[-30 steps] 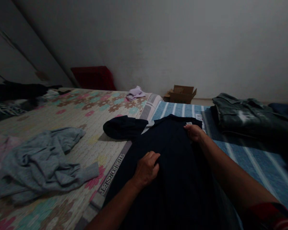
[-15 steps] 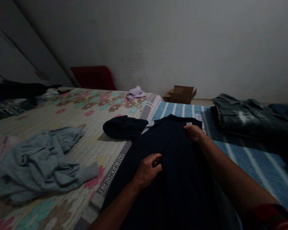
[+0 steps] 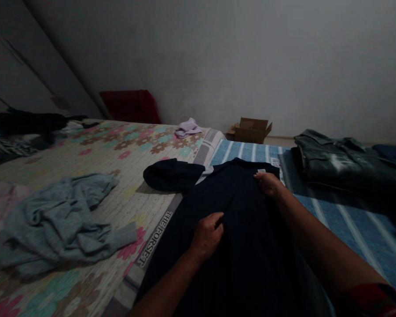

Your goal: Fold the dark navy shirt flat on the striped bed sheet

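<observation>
A dark navy garment (image 3: 240,246) lies spread over the near bed, its lower part running down out of view. At its far left a bunched, sleeve-like part (image 3: 173,175) sticks out, with a pale strip beside it. My left hand (image 3: 207,235) is closed in a pinch on the cloth near the garment's middle. Farther up and to the right, my right hand (image 3: 267,182) pinches the same garment beside a small white label (image 3: 261,171). The fingertips of both hands are partly hidden against the dark cloth.
A crumpled grey top (image 3: 62,220) lies left on the flowered sheet (image 3: 119,193). A lilac cloth (image 3: 187,128) sits at the far edge. Folded dark jeans-like clothes (image 3: 346,163) rest on the blue striped sheet (image 3: 350,224). A cardboard box (image 3: 252,131) stands by the wall.
The view has shifted very slightly. My left thumb and forefinger have drawn closer together on the navy cloth; my right hand keeps its hold near the label.
</observation>
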Tool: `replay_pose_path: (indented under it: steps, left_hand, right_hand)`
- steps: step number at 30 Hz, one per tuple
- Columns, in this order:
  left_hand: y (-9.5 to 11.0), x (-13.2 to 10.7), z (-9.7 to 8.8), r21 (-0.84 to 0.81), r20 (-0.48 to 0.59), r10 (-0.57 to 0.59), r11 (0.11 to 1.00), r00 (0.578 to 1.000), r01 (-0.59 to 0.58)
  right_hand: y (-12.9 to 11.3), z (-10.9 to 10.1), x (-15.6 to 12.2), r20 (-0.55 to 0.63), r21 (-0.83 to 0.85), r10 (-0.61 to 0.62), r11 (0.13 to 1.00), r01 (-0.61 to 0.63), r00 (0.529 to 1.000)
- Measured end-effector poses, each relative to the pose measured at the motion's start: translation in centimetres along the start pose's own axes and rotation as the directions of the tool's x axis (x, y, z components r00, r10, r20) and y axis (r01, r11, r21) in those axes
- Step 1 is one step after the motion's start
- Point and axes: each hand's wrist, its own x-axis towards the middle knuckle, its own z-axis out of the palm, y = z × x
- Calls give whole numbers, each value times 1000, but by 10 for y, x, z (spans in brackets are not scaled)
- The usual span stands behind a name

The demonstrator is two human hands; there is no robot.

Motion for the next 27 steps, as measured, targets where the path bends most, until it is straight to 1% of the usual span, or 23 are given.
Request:
replay_pose_path:
  steps: [3,5,8,10,14,17,19,23,25,27]
  left_hand:
    - [-2,2,5,27,-25,-4,1000,1000,5]
    - [-2,3,8,61,-28,2,998,1000,0]
    - [-2,3,8,153,-33,5,988,999,0]
    - [0,3,7,241,-29,-13,970,999,20]
    - [4,2,4,465,1,-91,882,996,80]
    - [7,4,1,586,46,-149,805,988,95]
    - [8,5,-4,619,83,-180,780,980,91]
    - [13,8,-18,615,179,-239,784,954,81]
    - [19,8,-25,617,148,-237,781,960,98]
    - [28,8,-27,613,85,-156,787,984,72]
  right_hand:
    - [0,0,2,-6,41,58,997,-58,998]
    - [0,-1,3,-7,63,74,995,-73,997]
    - [-1,-1,3,-2,83,84,993,-84,996]
    - [-1,-1,2,5,90,86,992,-86,996]
    - [-2,-1,2,28,104,71,992,-74,997]
    - [-3,1,0,46,108,59,992,-64,997]
    - [-3,3,-1,44,109,52,992,-56,998]
    - [-3,4,-1,30,113,31,993,-34,999]
    - [-3,5,-1,24,108,22,994,-25,999]
    - [-2,5,0,19,99,16,995,-18,1000]
